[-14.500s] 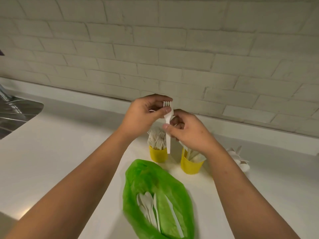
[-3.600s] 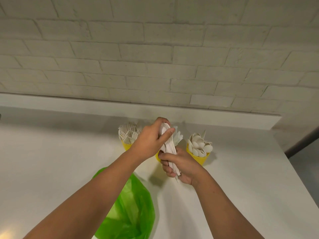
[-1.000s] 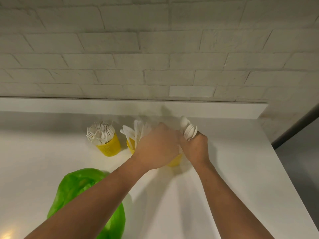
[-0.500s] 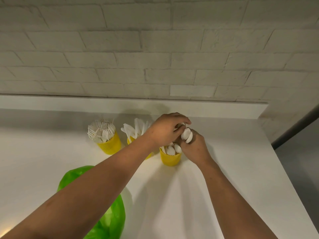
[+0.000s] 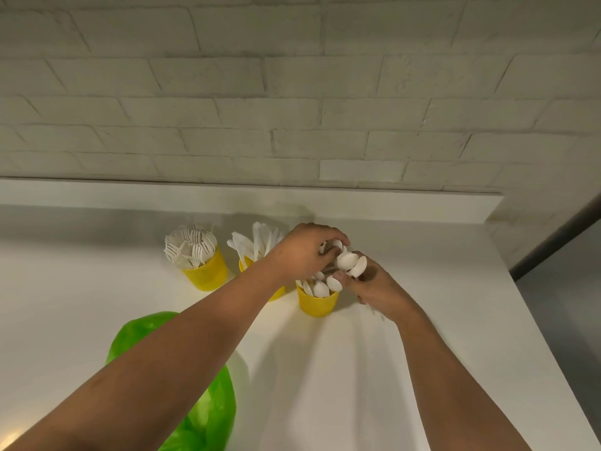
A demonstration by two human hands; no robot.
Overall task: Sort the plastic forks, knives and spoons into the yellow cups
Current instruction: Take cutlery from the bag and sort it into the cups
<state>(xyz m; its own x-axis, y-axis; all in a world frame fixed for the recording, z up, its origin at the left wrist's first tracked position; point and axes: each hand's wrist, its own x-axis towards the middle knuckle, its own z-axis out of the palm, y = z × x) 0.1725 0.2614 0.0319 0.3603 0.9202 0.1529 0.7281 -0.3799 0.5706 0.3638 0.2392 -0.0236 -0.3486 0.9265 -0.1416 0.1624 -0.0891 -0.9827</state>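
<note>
**Spoons held over the last cup**

The right hand (image 5: pixel 374 286) grasps a bunch of spoons (image 5: pixel 352 264), bowls up, just above and beside the right cup (image 5: pixel 317 304), which already holds other spoons. The left hand (image 5: pixel 300 255) curls its fingers over the bowl ends and pinches at them.

To do this step well, I judge the bunch should be squared so the handles point down together. It should then be brought over the cup's mouth and let go low, since the cup looks light and top-heavy and could tip.

The left forearm crosses right in front of the middle cup (image 5: pixel 245 265) of knives (image 5: pixel 257 242), so a careless elbow could knock it. The left cup (image 5: pixel 205 275) of forks (image 5: pixel 190 245) stands apart. A green bag (image 5: pixel 208 405) lies near on the white counter (image 5: pixel 422 353). I cannot tell whether anything is left inside it.
</note>
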